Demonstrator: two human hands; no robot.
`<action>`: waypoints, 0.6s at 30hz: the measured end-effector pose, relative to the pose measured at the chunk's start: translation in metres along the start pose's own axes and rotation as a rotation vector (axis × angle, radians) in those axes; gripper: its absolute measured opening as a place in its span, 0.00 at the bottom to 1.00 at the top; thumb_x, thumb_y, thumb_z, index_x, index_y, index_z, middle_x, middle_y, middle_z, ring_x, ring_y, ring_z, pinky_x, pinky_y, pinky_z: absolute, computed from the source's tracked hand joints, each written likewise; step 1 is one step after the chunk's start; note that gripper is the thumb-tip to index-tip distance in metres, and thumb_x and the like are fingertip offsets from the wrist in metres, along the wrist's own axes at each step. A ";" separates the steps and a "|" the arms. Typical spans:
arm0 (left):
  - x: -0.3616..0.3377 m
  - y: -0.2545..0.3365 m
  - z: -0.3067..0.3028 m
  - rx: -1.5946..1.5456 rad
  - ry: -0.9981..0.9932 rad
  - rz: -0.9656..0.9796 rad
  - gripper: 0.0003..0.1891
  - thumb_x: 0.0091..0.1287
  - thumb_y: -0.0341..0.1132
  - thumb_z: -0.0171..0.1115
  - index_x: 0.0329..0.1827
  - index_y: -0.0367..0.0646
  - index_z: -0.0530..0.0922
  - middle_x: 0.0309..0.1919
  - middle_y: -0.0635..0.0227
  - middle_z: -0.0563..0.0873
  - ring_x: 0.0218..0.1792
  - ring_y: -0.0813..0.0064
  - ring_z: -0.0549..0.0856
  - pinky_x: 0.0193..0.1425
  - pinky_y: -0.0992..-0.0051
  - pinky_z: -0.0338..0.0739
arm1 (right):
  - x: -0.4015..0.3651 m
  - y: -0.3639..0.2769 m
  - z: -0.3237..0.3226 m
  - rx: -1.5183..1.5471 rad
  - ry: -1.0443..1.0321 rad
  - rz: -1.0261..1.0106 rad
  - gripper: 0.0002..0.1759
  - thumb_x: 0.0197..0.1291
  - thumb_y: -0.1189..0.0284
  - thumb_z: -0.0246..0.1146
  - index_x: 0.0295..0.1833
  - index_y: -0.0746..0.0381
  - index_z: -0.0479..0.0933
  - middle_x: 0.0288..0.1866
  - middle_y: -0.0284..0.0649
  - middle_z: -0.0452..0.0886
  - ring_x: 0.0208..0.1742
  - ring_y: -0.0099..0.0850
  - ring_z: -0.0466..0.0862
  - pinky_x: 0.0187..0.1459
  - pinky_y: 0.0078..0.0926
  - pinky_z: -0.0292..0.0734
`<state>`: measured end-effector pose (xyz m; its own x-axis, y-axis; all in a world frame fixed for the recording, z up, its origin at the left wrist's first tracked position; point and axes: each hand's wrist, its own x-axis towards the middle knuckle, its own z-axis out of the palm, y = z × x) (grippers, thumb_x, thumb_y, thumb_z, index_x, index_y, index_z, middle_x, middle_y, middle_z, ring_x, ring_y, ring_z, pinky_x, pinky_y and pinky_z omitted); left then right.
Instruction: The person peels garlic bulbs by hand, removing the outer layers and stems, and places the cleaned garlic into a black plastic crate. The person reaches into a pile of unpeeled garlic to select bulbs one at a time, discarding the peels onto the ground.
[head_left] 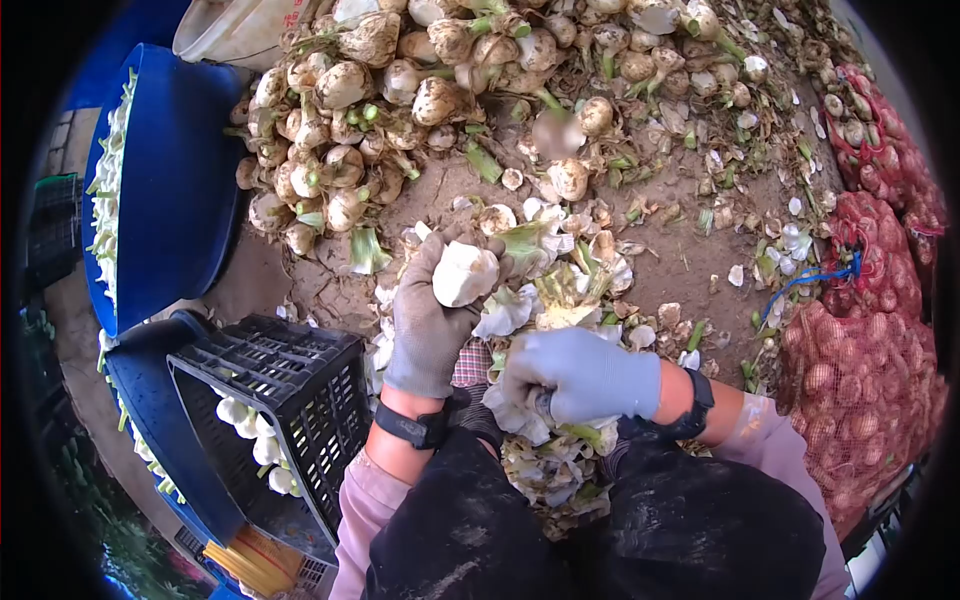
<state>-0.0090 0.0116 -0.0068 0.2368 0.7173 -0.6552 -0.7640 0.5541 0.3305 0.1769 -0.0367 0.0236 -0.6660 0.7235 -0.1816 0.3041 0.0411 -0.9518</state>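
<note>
My left hand (425,320), in a grey glove, is closed around a white, cleaned garlic bulb (465,274) whose stem end points up and left. To the right and lower, my right hand (585,375), in a pale blue-grey glove, has its fingers curled in over the space between my knees. What those fingers grip is hidden; a pale piece of garlic skin (515,412) shows just below them. Stripped skins (555,470) lie heaped between my legs, and more loose peelings (540,240) are scattered in front of both hands.
Soil-covered garlic bulbs (340,85) are piled ahead. A black crate (270,350) with white bulbs stands at left, beside blue tubs (185,180) holding trimmed garlic. Red net sacks (860,380) of bulbs line the right, with blue twine (805,280) on one.
</note>
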 end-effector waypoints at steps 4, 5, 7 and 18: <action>-0.009 -0.006 0.001 1.166 -0.077 0.569 0.14 0.77 0.40 0.54 0.52 0.37 0.76 0.42 0.65 0.85 0.45 0.66 0.87 0.54 0.70 0.82 | 0.014 0.000 -0.016 -0.271 0.393 -0.033 0.11 0.54 0.73 0.64 0.45 0.57 0.80 0.36 0.41 0.83 0.40 0.42 0.84 0.42 0.36 0.79; -0.006 0.000 0.002 1.629 -0.107 0.963 0.12 0.76 0.38 0.56 0.50 0.37 0.78 0.40 0.63 0.87 0.39 0.73 0.87 0.45 0.78 0.81 | 0.022 -0.004 -0.025 -0.323 0.644 -0.002 0.10 0.56 0.70 0.68 0.44 0.58 0.81 0.37 0.40 0.84 0.39 0.39 0.84 0.41 0.34 0.79; -0.011 -0.008 0.016 0.622 0.027 0.417 0.11 0.76 0.36 0.56 0.51 0.37 0.77 0.41 0.62 0.87 0.38 0.75 0.86 0.43 0.78 0.82 | 0.028 -0.004 -0.024 -0.280 0.582 0.097 0.13 0.59 0.69 0.67 0.49 0.60 0.80 0.36 0.44 0.83 0.36 0.43 0.85 0.39 0.35 0.80; -0.019 0.017 0.011 0.188 -0.110 0.348 0.16 0.81 0.39 0.43 0.61 0.38 0.71 0.53 0.56 0.84 0.63 0.57 0.79 0.69 0.58 0.73 | 0.015 0.031 -0.004 -0.191 0.249 0.380 0.12 0.60 0.67 0.65 0.46 0.61 0.81 0.36 0.49 0.85 0.39 0.45 0.86 0.40 0.39 0.79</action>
<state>-0.0200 0.0120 0.0192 0.0543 0.9107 -0.4096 -0.6896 0.3309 0.6442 0.1791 -0.0213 -0.0079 -0.3078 0.8535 -0.4204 0.6288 -0.1491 -0.7631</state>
